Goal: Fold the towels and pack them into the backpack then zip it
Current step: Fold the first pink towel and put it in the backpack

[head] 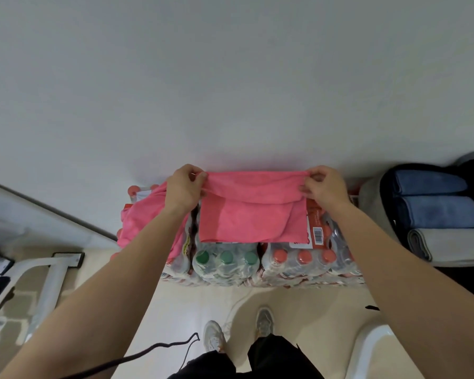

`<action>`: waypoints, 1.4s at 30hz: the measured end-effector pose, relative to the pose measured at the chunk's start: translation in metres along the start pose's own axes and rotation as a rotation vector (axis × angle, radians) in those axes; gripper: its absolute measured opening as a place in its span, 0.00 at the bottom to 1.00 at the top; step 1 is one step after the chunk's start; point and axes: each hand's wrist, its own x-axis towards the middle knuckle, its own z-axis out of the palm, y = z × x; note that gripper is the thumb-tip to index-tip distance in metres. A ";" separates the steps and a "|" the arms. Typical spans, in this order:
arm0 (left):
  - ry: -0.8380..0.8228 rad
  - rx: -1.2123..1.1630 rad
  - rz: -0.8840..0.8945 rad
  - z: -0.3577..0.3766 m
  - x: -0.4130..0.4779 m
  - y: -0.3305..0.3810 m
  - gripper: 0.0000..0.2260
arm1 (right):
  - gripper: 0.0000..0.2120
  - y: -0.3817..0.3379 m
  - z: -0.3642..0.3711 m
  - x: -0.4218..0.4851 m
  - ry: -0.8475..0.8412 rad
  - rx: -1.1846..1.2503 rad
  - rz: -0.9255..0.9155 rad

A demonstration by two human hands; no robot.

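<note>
Pink towel [253, 217] lies on the shrink-wrapped bottle packs [257, 263], far edge lifted, near half flat. To fold clean: keep both corners level, pull taut, bring far edge down to meet near edge. Left hand [185, 187] pinches the far-left corner, right hand [322, 187] pinches the far-right corner; towel stretches between them. Open backpack [389, 192] sits right, rolled towels [438, 212] already inside.

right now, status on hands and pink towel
Left grip and right grip pinch top corners of pink towel, draped over bottle packs. Backpack open at right, three towels inside. Nothing in the way.
</note>
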 end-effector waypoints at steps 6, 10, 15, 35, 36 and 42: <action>-0.138 0.145 0.009 0.017 0.011 -0.019 0.16 | 0.13 0.017 0.016 0.015 0.004 -0.238 0.033; -0.106 0.272 0.116 0.029 -0.011 -0.025 0.25 | 0.20 0.022 0.018 -0.003 0.106 -0.256 -0.067; -0.365 0.324 0.438 0.068 -0.073 -0.005 0.16 | 0.08 0.045 0.013 -0.051 0.092 -0.384 -0.088; -0.318 0.146 0.255 0.104 -0.085 0.001 0.05 | 0.06 0.064 0.043 -0.082 -0.008 -0.642 -0.261; -0.316 0.146 0.254 0.103 -0.085 0.001 0.06 | 0.06 0.062 0.040 -0.082 -0.017 -0.615 -0.253; -0.340 0.231 0.270 0.104 -0.082 -0.008 0.09 | 0.05 0.047 0.023 -0.083 -0.024 -0.596 -0.286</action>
